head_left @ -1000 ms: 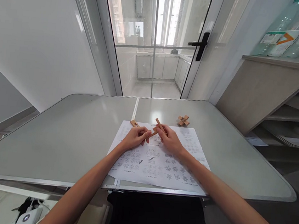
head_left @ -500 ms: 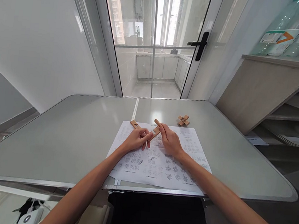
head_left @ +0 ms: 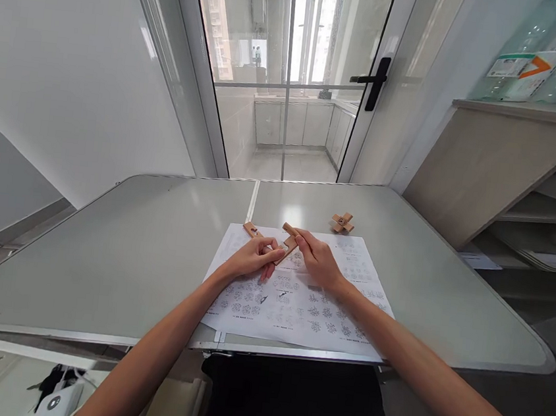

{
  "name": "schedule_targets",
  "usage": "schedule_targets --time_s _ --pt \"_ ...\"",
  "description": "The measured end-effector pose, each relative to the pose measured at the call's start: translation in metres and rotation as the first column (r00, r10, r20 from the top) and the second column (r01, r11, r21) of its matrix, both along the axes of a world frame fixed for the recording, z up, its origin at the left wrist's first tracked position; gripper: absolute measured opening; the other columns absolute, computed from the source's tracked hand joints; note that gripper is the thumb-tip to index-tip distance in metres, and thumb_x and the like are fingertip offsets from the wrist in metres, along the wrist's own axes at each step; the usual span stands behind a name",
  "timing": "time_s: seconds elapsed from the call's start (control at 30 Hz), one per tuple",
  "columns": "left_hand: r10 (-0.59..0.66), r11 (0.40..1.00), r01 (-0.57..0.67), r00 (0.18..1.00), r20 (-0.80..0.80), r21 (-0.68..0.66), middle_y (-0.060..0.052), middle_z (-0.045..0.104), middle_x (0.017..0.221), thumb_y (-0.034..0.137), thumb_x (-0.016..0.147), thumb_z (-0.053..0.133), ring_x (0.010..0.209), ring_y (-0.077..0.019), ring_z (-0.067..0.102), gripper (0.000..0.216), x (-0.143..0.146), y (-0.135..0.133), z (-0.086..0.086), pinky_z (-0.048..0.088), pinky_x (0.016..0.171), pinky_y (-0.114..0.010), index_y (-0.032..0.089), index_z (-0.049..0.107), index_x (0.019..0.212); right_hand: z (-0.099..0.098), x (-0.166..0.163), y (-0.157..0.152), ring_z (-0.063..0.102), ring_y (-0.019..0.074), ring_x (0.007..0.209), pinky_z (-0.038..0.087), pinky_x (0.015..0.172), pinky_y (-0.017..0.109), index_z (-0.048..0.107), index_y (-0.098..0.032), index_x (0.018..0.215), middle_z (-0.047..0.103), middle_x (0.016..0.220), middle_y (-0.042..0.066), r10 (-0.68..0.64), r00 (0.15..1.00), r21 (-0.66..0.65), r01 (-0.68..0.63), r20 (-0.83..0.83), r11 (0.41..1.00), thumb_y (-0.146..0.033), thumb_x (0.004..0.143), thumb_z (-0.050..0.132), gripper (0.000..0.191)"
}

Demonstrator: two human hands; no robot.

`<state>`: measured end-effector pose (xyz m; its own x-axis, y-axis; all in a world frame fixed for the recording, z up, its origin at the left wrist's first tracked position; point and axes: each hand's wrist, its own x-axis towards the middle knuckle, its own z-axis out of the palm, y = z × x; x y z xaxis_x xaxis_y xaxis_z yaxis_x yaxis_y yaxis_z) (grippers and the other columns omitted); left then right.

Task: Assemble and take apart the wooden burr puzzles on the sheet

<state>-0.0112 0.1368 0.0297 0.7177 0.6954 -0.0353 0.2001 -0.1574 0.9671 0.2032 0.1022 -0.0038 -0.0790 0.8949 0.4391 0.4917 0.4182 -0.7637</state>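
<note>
My left hand [head_left: 254,256] is closed on a notched wooden puzzle piece [head_left: 290,243], thumb along its near end. Between the fingers of my right hand [head_left: 319,260] is a wooden stick [head_left: 289,228], which lies across the far end of the notched piece; whether the two interlock is hard to make out. Just beyond my left hand is another notched wooden piece [head_left: 250,229], its near end hidden by the fingers. A cross-shaped wooden block assembly [head_left: 342,223] rests on the table past my right hand.
Under my hands lies a printed sheet [head_left: 290,325] with rows of small diagrams. The grey table [head_left: 103,262] extends to both sides. A glass door [head_left: 296,130] stands beyond it. Plastic bottles [head_left: 535,73] are on a shelf unit at right.
The stick in my right hand has shifted slightly left and lower, lying flatter against the notched piece. My left hand has barely moved.
</note>
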Motion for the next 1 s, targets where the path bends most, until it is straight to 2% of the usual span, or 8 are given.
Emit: schedule_targets --time_s 0.1,0.33,0.57,1.0 --pt "-0.009 1.0 0.01 1.0 0.009 -0.019 0.004 0.066 0.051 0.059 0.097 0.062 0.038 -0.0115 0.056 0.041 -0.0008 0.0002 0.0006 0.04 0.043 -0.021 0.022 0.051 0.083 -0.0004 0.0013 0.0008 0.061 0.0189 0.068 0.044 0.066 0.03 0.064 -0.026 0.143 0.071 0.085 0.001 0.018 1.0 0.002 -0.018 -0.012 1.0 -0.045 0.111 0.035 0.047" --pt "0.003 1.0 -0.002 1.0 0.028 -0.019 0.002 0.067 0.053 0.059 0.096 0.063 0.038 -0.0115 0.058 0.042 0.0022 -0.0015 0.0009 0.041 0.043 -0.021 0.021 0.052 0.083 -0.0027 -0.0032 0.0014 0.065 0.0206 0.075 0.045 0.069 0.03 0.066 -0.028 0.14 0.073 0.088 0.001 -0.081 0.997 0.0 0.081 0.003 0.997 -0.045 0.111 0.035 0.045" --pt "0.023 1.0 -0.022 0.999 0.042 -0.005 0.001 0.069 0.054 0.059 0.096 0.064 0.036 -0.0109 0.057 0.045 0.0072 -0.0072 -0.0012 0.037 0.039 -0.019 0.021 0.048 0.079 -0.0013 -0.0078 -0.0007 0.063 0.0207 0.071 0.044 0.069 0.031 0.064 -0.027 0.139 0.071 0.085 0.001 -0.143 0.99 -0.026 0.143 0.019 0.989 -0.045 0.111 0.032 0.046" --pt "0.0 0.998 0.002 1.0 0.028 -0.065 0.002 0.066 0.05 0.06 0.094 0.065 0.037 -0.0107 0.056 0.045 0.0013 -0.002 0.004 0.042 0.041 -0.02 0.021 0.05 0.077 -0.0019 -0.0036 0.0 0.063 0.0201 0.071 0.044 0.067 0.03 0.066 -0.029 0.138 0.073 0.087 0.001 -0.061 0.997 -0.027 0.059 -0.054 0.998 -0.046 0.11 0.036 0.045"
